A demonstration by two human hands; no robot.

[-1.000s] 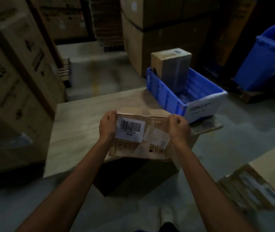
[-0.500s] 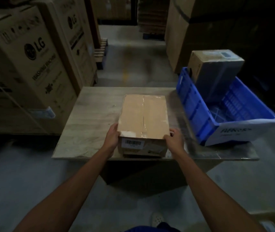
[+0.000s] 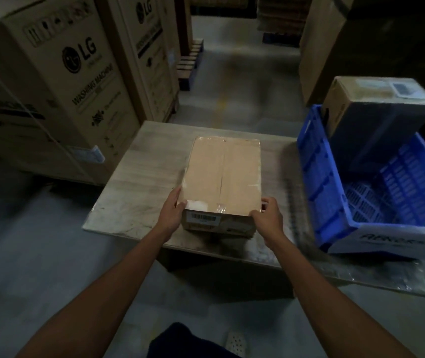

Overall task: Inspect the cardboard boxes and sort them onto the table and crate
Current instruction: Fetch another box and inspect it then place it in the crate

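The box [image 3: 223,177] now lies flat on the tabletop [image 3: 139,182] (a second ago it was tipped up, barcode facing the camera), left of the blue crate [image 3: 317,182]. The left hand [image 3: 171,211] and right hand [image 3: 268,219] still grip its near corners, fingers curled over the edges.

A big brown LG washing-machine carton [image 3: 77,81] is set on the grey floor [image 3: 25,254]. Another tall brown carton [image 3: 149,47] is seen just behind it.

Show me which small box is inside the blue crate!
The tall brown cardboard box standing in the blue plastic crate. The flat taped cardboard box lies on the wooden table instead, held by the left hand and right hand.
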